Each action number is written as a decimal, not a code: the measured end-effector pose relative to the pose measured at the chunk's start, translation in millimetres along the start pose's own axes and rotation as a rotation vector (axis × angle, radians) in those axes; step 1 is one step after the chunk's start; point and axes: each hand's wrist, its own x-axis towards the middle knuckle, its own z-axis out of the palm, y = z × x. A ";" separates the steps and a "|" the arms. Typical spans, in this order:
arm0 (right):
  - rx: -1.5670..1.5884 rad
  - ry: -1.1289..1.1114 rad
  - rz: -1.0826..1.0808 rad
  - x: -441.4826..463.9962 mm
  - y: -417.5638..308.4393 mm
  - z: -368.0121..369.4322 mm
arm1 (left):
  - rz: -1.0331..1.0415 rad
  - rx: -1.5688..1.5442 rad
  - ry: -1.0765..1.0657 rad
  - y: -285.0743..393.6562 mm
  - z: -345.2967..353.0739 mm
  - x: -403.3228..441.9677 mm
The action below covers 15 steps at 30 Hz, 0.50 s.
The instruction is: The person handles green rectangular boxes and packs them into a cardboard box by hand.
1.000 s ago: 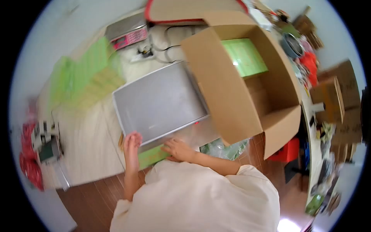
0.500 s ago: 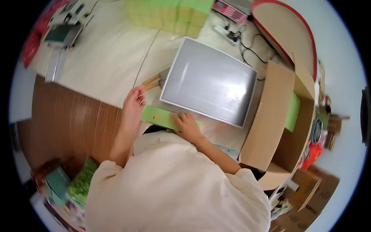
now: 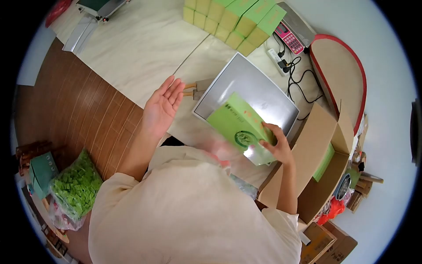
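Note:
My right hand [image 3: 279, 147] grips one end of a flat green printed box [image 3: 237, 119], with the thumb on one face and the fingers over the edge. It holds the box tilted above the lower part of a shallow grey tray [image 3: 233, 75]. On the other side, my left hand [image 3: 161, 109] is raised over the table edge, palm up, fingers stretched out and nothing in it. Close to its fingertips lie two wooden-handled tools [image 3: 201, 89], partly under the tray's edge.
Stacked green boxes [image 3: 237, 20] stand at the back of the table, beside a pink-keyed scale [image 3: 290, 38] and a power strip [image 3: 278, 61]. An open cardboard carton [image 3: 303, 152] at the right contains something green. A bag of green packets [image 3: 77, 187] sits lower left.
My right hand has lifted the green box from the table's near edge and carried it right, over the tray. My left hand has opened out, palm up. The view has shifted.

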 end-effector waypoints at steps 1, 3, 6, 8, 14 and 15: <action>0.076 0.008 0.031 4.3 18.6 -3.0 | -0.002 0.002 -0.003 -1.2 0.3 1.1; 0.027 0.075 0.029 9.8 37.6 -7.5 | -0.015 -0.058 -0.026 -3.0 0.0 1.5; -0.129 0.149 -0.046 19.7 46.7 -0.8 | -0.017 -0.092 -0.046 -8.5 2.1 2.0; -0.256 0.201 -0.059 24.1 43.4 16.4 | -0.032 -0.093 -0.030 -13.2 5.5 5.2; -0.555 0.383 -0.034 28.1 29.3 63.4 | -0.096 -0.200 -0.010 -23.5 13.1 13.5; -0.546 0.380 -0.029 30.5 25.9 67.7 | -0.137 -0.255 -0.076 -24.5 12.5 15.4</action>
